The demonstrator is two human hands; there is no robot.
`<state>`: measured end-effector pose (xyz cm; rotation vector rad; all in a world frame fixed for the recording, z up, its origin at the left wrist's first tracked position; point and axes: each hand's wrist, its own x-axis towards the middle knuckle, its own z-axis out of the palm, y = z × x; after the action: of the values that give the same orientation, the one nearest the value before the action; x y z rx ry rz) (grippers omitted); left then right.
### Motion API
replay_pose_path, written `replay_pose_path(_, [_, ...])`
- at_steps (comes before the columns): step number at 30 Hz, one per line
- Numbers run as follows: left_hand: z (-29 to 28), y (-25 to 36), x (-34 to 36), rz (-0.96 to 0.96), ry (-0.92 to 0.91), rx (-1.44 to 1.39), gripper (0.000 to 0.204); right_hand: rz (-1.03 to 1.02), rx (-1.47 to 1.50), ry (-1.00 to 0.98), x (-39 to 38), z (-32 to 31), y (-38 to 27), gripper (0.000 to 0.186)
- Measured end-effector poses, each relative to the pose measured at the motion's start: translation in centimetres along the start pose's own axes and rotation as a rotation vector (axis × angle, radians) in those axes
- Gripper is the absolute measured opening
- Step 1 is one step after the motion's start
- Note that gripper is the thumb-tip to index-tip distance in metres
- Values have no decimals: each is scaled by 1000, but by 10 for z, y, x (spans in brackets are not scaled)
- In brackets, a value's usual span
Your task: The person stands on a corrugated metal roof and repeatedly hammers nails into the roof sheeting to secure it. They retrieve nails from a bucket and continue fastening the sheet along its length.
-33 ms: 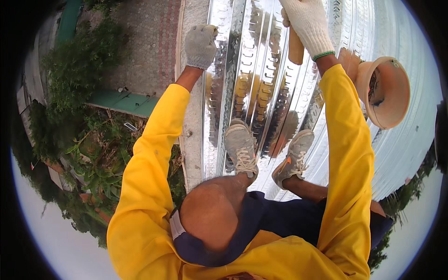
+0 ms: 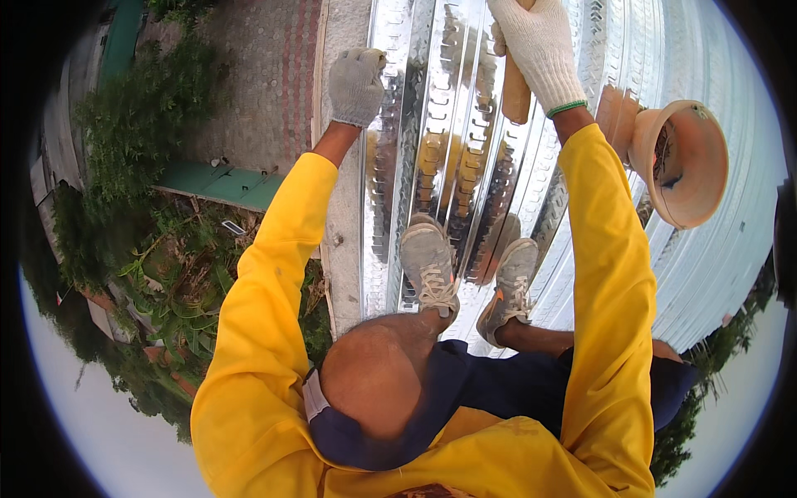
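Note:
My left hand (image 2: 357,85), in a greyish knit glove, is closed in a fist over the edge of the ribbed metal sheeting (image 2: 427,91). What it pinches, if anything, is hidden. My right hand (image 2: 538,50), in a white knit glove with a green cuff hem, is wrapped round a thick wooden handle (image 2: 516,95). The handle's butt points toward me, over the shiny metal; its other end lies beyond the top of the picture. My two sneakers (image 2: 428,261) stand on the sheeting below my hands.
An orange plastic bucket (image 2: 691,166) with small dark bits inside lies tipped on the sheeting at right. Along the left runs a rough concrete ledge (image 2: 342,241). Beyond it is a drop to a paved yard (image 2: 257,91), plants and a green ledge (image 2: 220,184).
My right hand and the wooden handle have shifted slightly left. My right foot has moved a little left and nearer to me. The left hand has barely moved.

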<state>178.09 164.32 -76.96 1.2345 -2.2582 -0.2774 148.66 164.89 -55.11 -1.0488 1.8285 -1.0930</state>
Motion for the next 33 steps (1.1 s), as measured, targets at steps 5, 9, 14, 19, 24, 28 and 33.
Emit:
replay_pose_path(5, [-1, 3, 7, -44, -48, 26, 17, 134, 174, 11, -48, 50, 48, 48])
replay_pose_path(9, [-19, 2, 15, -217, 9, -225, 16, 220, 227, 38, -79, 88, 92, 44])
replay_pose_path(14, [-117, 2, 0, -874, 183, -845, 12, 412, 344, -62, -99, 86, 103, 37])
replay_pose_path(19, [-234, 19, -12, -942, 155, -719, 11, 434, 442, -80, -91, 82, 109, 35])
replay_pose_path(24, [-309, 57, 24, -833, -117, -439, 13, 411, 442, -102, -89, 78, 109, 33])
replay_pose_path(28, [-338, 90, 51, -557, -395, -212, 15, 445, 445, -106, -88, 76, 102, 32])
replay_pose_path(33, [-315, 85, 66, -536, -447, -205, 13, 436, 471, -111, -86, 77, 108, 34])
